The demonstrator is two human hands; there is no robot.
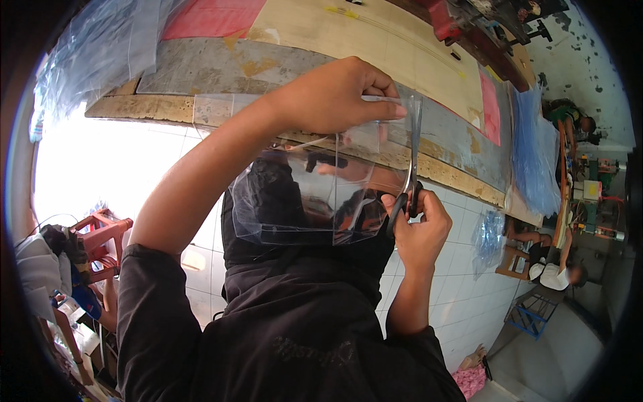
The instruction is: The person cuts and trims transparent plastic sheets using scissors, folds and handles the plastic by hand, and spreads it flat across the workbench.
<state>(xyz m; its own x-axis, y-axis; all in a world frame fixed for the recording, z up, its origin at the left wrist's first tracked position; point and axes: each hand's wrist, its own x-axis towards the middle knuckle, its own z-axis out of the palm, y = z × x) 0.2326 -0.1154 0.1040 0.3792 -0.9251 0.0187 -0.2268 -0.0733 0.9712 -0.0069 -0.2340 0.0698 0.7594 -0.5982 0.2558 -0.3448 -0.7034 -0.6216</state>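
Note:
My left hand pinches the upper edge of a clear plastic sheet, which hangs in front of my lap and over the near edge of the work table. In my right hand is a pair of scissors with black handles, its blades pointing away from me along the sheet's right edge. The blades look nearly closed; whether plastic lies between them I cannot tell. Folds and reflections run across the see-through sheet.
The work table bears cream and red sheets. Heaps of clear plastic lie at its far left, with bluish plastic at the right. A red stool stands at left. Other people sit at far right.

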